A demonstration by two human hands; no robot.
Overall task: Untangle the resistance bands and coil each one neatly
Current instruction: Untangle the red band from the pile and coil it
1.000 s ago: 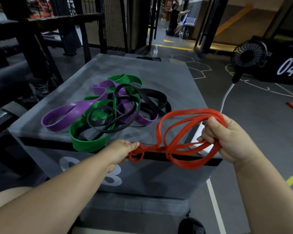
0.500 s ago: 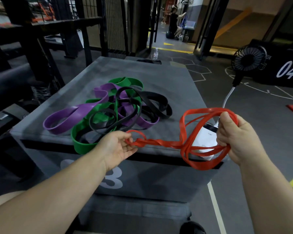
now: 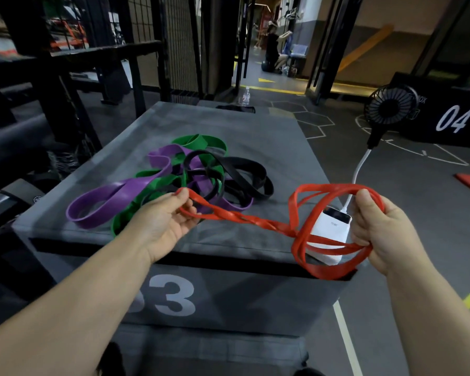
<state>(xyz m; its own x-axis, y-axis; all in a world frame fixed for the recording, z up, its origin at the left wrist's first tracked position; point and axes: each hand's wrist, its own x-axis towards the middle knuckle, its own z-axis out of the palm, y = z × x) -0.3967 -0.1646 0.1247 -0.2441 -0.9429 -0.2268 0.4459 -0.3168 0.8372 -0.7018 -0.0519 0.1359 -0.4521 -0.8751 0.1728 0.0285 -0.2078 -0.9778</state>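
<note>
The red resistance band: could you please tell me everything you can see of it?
The red resistance band is a thin, flat, rubbery-looking loop. The left hand pinches one small end loop; the right hand grips several large coils. Between them a twisted stretch spans above the grey plyo box, and the coils frame a white power bank.

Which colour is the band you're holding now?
Red band, seen in the head view.

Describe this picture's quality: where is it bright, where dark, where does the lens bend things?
Head view: brightest in the far corridor; the racks at left sink into shadow; the wide lens tilts the door frame and stretches the forearms; the red band between left hand and right hand is sharp.
</note>
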